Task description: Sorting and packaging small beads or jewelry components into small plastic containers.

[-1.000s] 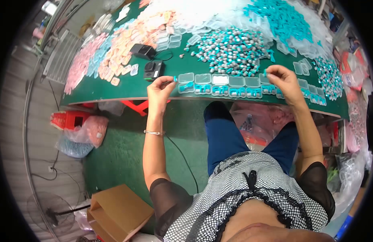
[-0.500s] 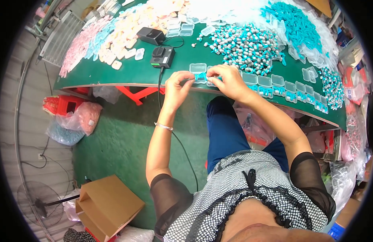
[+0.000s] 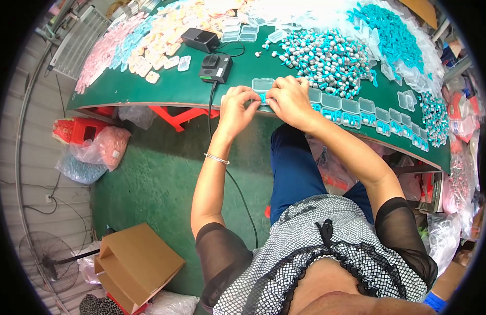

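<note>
Both my hands meet at the table's near edge over a small clear plastic case (image 3: 263,84), its lid folded back. Small teal pieces (image 3: 263,98) show in the case between my fingertips. My left hand (image 3: 236,109) closes thumb and fingers at the case's left side. From the right, my right hand (image 3: 291,104) pinches at the teal pieces, its fingers hiding part of the case. To the right of my hands runs a row of similar open cases (image 3: 351,119) holding teal pieces.
Behind my hands lies a heap of grey-and-teal small parts (image 3: 327,60), with a teal pile (image 3: 392,37) farther right. A black speaker-like box (image 3: 215,69) and a black adapter (image 3: 200,40) stand left of it. Pink, blue and cream cases (image 3: 153,47) cover the far left. A cable (image 3: 210,113) hangs over the edge.
My hands have come closer together over the case, and my right hand has shifted left with its fingers more curled. The whole view has shifted slightly.
</note>
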{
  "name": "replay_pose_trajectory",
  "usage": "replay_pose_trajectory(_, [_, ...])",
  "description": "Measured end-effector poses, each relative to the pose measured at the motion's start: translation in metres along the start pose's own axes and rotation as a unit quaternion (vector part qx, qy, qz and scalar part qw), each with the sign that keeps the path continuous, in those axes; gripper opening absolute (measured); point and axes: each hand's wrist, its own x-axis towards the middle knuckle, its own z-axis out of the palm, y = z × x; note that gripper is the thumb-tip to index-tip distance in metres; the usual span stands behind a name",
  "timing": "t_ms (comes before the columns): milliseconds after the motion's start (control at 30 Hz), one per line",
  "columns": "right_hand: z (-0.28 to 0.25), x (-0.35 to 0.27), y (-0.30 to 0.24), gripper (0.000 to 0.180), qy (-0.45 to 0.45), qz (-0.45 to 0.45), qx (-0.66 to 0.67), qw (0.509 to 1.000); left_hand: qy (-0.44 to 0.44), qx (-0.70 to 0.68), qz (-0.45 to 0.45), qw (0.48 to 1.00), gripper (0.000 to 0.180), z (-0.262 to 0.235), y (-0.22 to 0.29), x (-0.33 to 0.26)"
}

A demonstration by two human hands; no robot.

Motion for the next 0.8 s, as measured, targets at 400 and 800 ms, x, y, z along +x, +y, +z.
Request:
replay_pose_trajectory(400, [-0.012,-0.004,0.012,0.018,0.018,-0.014,-0.026,0.999,-0.041,0.099,-0.005,0.994,0.045,-0.004,0.007,0.001])
replay_pose_trajectory(800, [-0.008,0.002,0.005,0.018,0.013,-0.085,-0.075,0.993,-0.060,0.111,-0.017,0.992,0.043,-0.008,0.000,0.000])
